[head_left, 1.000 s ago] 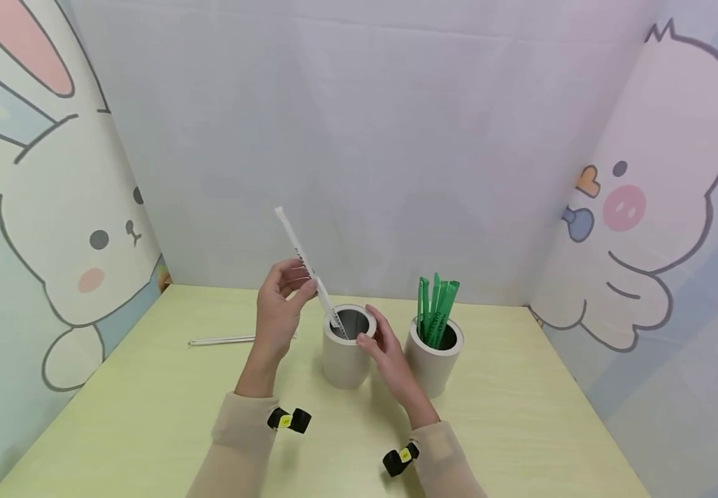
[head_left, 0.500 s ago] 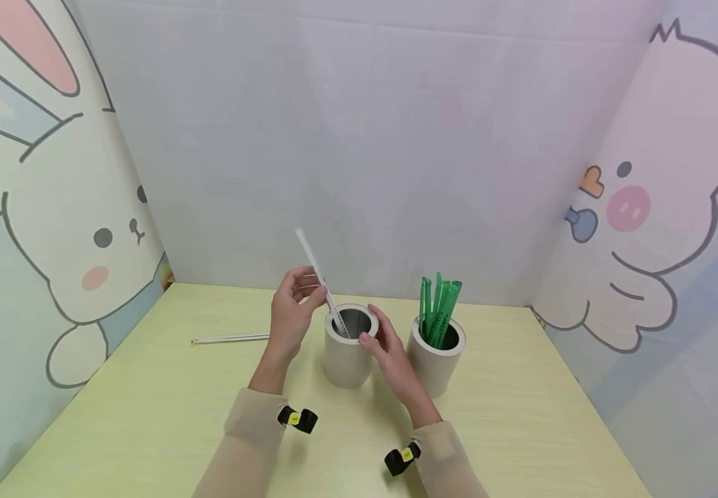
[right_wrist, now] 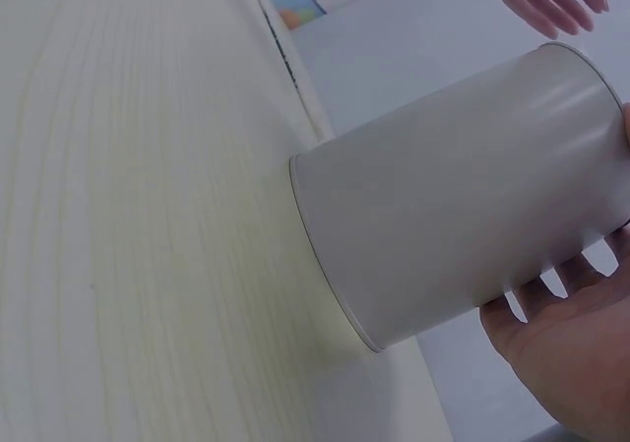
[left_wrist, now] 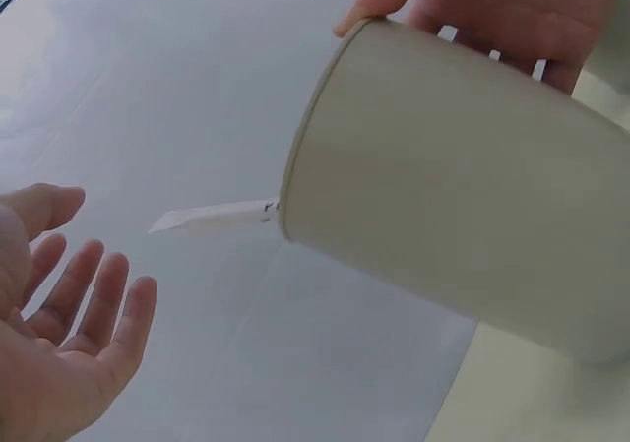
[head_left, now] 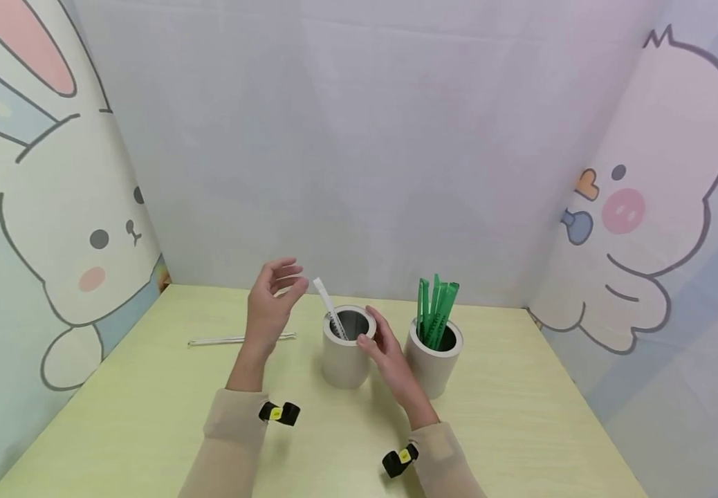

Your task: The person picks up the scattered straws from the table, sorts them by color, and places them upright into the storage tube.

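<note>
A white paper-wrapped straw leans inside the left grey cup, its upper end sticking out over the rim. Just left of that end is my left hand, fingers loosely bent and holding nothing; in the left wrist view the hand is apart from the straw. My right hand holds the same cup on its right side, thumb at the rim and fingers along the wall, as the right wrist view shows with the cup. The straw's lower end is hidden within the cup.
Close on the right stands a second grey cup with several green-wrapped sticks upright in it. On the table, left of the cups, lies a slim white wrapped straw, partly behind my left wrist. A pale curtain rises behind.
The straw has slid down into the left cup and been let go. My left hand moved right with it, then drew back left. My right hand stays on the cup.
</note>
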Demonstrator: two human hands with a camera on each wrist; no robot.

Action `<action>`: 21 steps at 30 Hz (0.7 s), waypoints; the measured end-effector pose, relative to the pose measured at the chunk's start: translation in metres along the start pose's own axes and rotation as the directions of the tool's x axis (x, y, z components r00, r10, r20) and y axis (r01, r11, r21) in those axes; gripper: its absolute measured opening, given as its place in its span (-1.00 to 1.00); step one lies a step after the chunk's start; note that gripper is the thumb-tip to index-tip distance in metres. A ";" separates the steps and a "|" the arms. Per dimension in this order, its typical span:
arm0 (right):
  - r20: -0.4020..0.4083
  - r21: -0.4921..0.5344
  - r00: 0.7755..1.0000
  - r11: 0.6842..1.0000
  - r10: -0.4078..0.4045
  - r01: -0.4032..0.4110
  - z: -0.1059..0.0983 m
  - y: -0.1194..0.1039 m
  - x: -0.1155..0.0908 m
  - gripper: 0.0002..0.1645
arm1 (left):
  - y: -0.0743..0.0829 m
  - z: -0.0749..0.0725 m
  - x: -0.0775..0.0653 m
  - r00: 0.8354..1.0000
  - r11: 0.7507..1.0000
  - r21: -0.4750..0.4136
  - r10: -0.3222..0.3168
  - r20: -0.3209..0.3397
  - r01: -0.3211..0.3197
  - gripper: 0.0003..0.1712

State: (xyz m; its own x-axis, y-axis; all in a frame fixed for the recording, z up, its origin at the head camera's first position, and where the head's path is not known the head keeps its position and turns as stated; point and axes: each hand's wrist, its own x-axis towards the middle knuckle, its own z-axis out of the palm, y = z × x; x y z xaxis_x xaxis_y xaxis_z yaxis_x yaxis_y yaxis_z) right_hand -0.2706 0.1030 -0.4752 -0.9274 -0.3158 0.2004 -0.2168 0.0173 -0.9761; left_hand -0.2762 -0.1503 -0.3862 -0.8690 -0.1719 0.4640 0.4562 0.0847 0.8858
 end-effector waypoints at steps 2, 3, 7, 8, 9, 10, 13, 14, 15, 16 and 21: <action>0.007 0.002 1.000 1.000 -0.002 0.002 0.001 0.000 0.000 -0.19 | -0.001 -0.012 0.003 1.000 0.998 0.055 -0.006 0.010 0.006 -0.45; 0.006 0.000 1.000 1.000 -0.005 0.005 0.002 0.000 0.000 -0.19 | -0.002 -0.018 0.005 1.000 0.996 0.093 -0.009 0.020 0.007 -0.45; -0.008 -0.008 1.000 1.000 -0.014 0.014 0.003 -0.002 -0.001 -0.19 | -0.009 -0.044 0.014 0.996 0.965 0.263 -0.010 0.085 -0.012 -0.46; -0.009 -0.009 1.000 1.000 -0.016 0.016 0.003 -0.002 -0.001 -0.19 | -0.011 -0.050 0.017 0.994 0.951 0.308 -0.011 0.106 -0.022 -0.48; -0.009 -0.011 1.000 1.000 -0.016 0.016 0.002 -0.002 -0.001 -0.19 | -0.013 -0.057 0.019 0.992 0.937 0.348 -0.013 0.129 -0.033 -0.50; -0.008 -0.010 1.000 1.000 -0.017 0.017 0.002 -0.002 0.000 -0.19 | -0.016 -0.062 0.021 0.988 0.922 0.385 -0.016 0.153 -0.045 -0.51; -0.003 -0.005 1.000 1.000 -0.016 0.016 0.002 -0.001 0.000 -0.19 | -0.025 -0.078 0.025 0.970 0.872 0.483 -0.045 0.238 -0.078 -0.55; -0.003 -0.004 1.000 1.000 -0.014 0.014 0.002 -0.001 0.000 -0.19 | -0.029 -0.082 0.026 0.963 0.854 0.512 -0.060 0.264 -0.088 -0.56; -0.003 -0.004 1.000 1.000 -0.012 0.012 0.002 -0.001 0.000 -0.19 | -0.032 -0.086 0.027 0.954 0.835 0.542 -0.079 0.288 -0.094 -0.57; -0.002 -0.002 1.000 1.000 -0.011 0.011 0.001 -0.001 0.000 -0.20 | -0.036 -0.090 0.027 0.946 0.815 0.570 -0.098 0.309 -0.102 -0.58; 0.002 -0.004 1.000 1.000 -0.012 0.012 0.001 0.000 -0.001 -0.19 | -0.053 -0.105 0.024 0.893 0.727 0.665 -0.170 0.418 -0.173 -0.64</action>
State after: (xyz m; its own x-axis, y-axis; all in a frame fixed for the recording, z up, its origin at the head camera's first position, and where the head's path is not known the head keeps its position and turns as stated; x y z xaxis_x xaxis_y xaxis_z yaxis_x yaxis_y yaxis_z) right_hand -0.2697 0.1022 -0.4757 -0.9240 -0.3181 0.2123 -0.2296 0.0173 -0.9731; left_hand -0.3009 -0.2625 -0.4226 -0.9333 0.2421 0.2652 0.3540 0.7439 0.5668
